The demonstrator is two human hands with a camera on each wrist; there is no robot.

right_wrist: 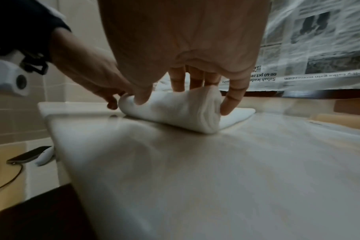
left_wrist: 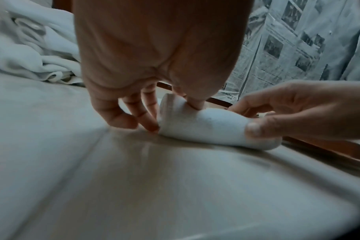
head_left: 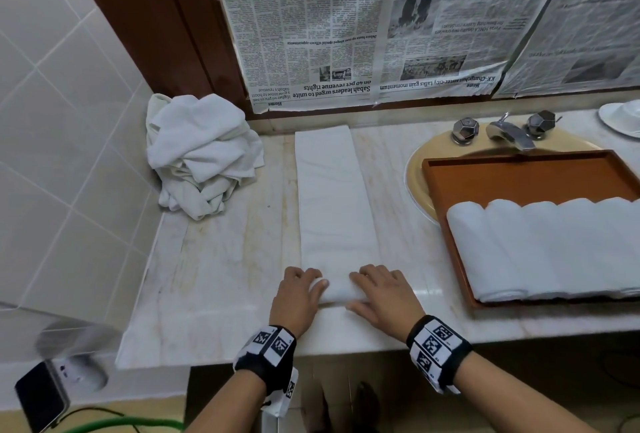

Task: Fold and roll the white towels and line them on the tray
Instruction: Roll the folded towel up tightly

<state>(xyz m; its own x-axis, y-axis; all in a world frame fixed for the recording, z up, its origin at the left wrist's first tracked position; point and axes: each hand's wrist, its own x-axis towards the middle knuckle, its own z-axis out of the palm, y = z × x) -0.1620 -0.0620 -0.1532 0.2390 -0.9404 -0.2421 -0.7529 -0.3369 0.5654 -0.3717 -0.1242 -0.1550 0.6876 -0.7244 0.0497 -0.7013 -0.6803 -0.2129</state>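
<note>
**Rolling a towel at the counter's near edge**

Running along the wall, a pale marble counter (head_left: pixel 221 259) ends at white tiles (head_left: pixel 52 121) on the left. Behind it, newspaper (head_left: pixel 329 34) covers the pane in a dark wooden frame. A heap of loose towels (head_left: pixel 201 152) sits in the back left corner. To the right, a cream sink (head_left: pixel 417 169) with a chrome tap (head_left: pixel 509 134) is partly covered by a brown tray (head_left: pixel 519 176). Rolled towels (head_left: pixel 540 249) lie side by side across the tray's near half, touching one another. A white dish (head_left: pixel 620 117) shows at the far right edge. Below the counter on the left, a phone (head_left: pixel 41 394) lies on a ledge, with a cable attached.

The towel (head_left: pixel 334 197) lies as a long folded strip, stretching from the back wall toward the person. Its near end is wound into a short roll under both hands.

The left hand (head_left: pixel 298 297) curls over the roll's left end, thumb pressed into it and fingers (left_wrist: pixel 142 113) bent down against the end face. The right hand (head_left: pixel 382 294) grips the right part, thumb on the near side and fingers (right_wrist: pixel 232 97) arched over the top down onto the flat strip. Both wrists wear black bands with square markers.
</note>
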